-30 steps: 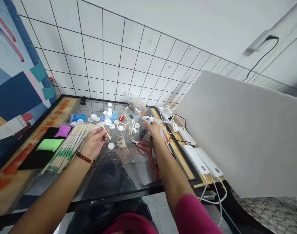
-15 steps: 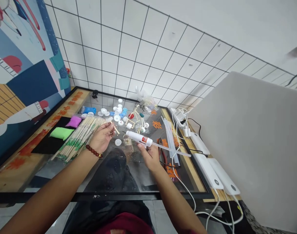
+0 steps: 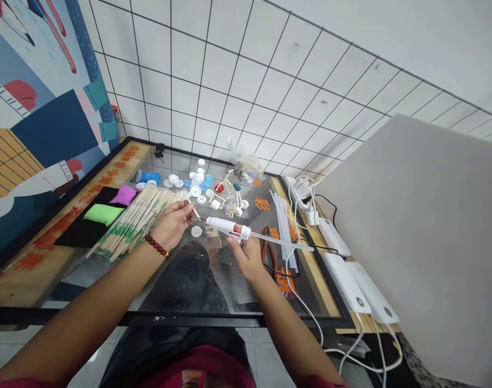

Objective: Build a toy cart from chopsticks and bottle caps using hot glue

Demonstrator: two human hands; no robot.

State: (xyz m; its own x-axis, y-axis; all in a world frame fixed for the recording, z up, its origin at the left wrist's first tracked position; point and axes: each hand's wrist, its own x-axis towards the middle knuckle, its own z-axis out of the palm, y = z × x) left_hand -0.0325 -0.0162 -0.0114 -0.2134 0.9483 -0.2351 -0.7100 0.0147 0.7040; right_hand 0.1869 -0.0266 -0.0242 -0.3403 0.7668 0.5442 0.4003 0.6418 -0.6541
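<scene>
Between the fingertips of my left hand [image 3: 173, 225] is a short wooden stick [image 3: 195, 210], held at its upper end and slanting down to the right. My right hand [image 3: 248, 257] is wrapped round a white hot glue gun [image 3: 225, 227], whose nozzle points left and lies close to the stick's lower end; whether they touch I cannot tell. A clear glue stick [image 3: 280, 242] runs out of the gun's back. Below the nozzle, a white bottle cap [image 3: 196, 231] lies on the glass. Beyond it stand small stick frames [image 3: 230, 191] with a red and a green piece.
Bundled wooden sticks [image 3: 134, 221] lie left, beside green clay [image 3: 103, 214] and purple clay [image 3: 124, 195]. White and blue caps [image 3: 197, 180] are spread at the back near a plastic bag [image 3: 246, 164]. Right are spare glue sticks [image 3: 284, 229], red-handled pliers [image 3: 269, 253], cables and power strips [image 3: 346, 283].
The glue gun's nozzle and the stick's lower end have come closer together. My left hand has shifted slightly right, and the whole view has shifted a little.
</scene>
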